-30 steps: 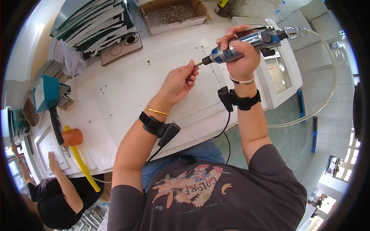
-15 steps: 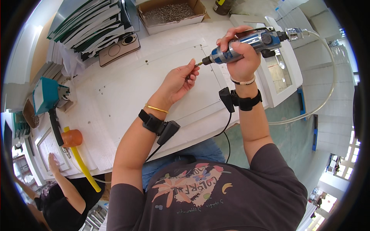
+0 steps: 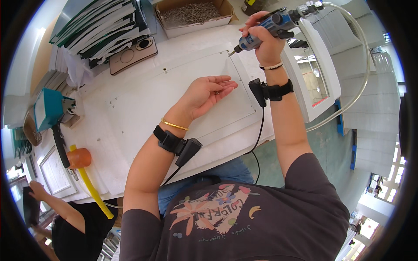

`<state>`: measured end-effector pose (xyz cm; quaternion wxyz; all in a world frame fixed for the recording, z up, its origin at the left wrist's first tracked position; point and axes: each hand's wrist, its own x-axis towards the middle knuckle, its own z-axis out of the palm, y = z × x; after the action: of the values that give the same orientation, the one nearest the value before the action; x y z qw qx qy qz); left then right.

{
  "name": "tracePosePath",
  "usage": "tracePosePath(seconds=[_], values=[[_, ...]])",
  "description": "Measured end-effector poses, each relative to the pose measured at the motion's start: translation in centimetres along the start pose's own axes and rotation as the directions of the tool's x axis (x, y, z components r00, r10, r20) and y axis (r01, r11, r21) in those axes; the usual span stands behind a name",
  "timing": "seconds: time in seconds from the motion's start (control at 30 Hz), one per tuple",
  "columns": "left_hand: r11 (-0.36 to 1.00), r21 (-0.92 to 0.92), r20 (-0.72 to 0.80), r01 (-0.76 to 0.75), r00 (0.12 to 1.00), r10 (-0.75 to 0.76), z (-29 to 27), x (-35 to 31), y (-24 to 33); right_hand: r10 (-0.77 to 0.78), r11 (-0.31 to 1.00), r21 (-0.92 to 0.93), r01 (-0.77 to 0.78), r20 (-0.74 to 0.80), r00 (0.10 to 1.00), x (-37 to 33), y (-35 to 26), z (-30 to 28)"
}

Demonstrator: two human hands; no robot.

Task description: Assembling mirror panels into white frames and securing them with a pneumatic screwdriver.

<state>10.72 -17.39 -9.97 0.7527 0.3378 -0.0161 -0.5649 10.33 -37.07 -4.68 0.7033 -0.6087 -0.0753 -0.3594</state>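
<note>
My right hand (image 3: pixel 267 41) grips a blue and silver air screwdriver (image 3: pixel 278 22), tilted so its bit comes down at the panel's far right corner. Whether a screw sits under the bit is too small to tell. The white panel (image 3: pixel 165 95) lies flat on the bench with small screws or holes along its edges. Over its right part hovers my left hand (image 3: pixel 211 93), palm turned up and cupped, the thumb folded in. Something small and dark shows between those fingers, mostly hidden.
A box of small screws (image 3: pixel 191 15) stands at the back, beside stacked folders (image 3: pixel 102 30) and a phone (image 3: pixel 133 55). At left are a teal tool (image 3: pixel 48 108), an orange mallet (image 3: pixel 79 158) and a co-worker's arm (image 3: pixel 65 209). A clear hose (image 3: pixel 365 65) loops at right, near a white glazed frame (image 3: pixel 333 87).
My right hand has swung the screwdriver up and away from my left fingers, onto the panel's far corner. My left hand has let go at the bit and turned palm up. The co-worker's hand has lifted.
</note>
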Motion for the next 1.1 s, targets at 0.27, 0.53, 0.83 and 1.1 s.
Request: tracePosePath(seconds=[0.27,0.53,0.83,1.1], values=[[0.999,0.003,-0.025,0.048,0.999,-0.048,-1.0,0.3,-0.6,0.037,0.998,-0.059,-0.035,0.021,0.999,0.1,0.8,0.8],[0.976,0.217,-0.072,0.015,0.997,0.001,-0.3,-0.2,-1.1,0.1,0.976,-0.208,-0.067,0.149,0.984,0.6,1.1,1.3],[0.957,0.287,-0.133,0.04,0.991,-0.001,0.7,-0.3,-0.9,0.138,0.977,-0.182,-0.115,0.121,0.983,0.9,1.7,0.9],[0.95,0.311,-0.144,-0.018,0.987,0.066,-0.3,0.2,-1.5,0.121,0.978,-0.176,-0.114,0.031,0.992,1.3,1.4,1.1]])
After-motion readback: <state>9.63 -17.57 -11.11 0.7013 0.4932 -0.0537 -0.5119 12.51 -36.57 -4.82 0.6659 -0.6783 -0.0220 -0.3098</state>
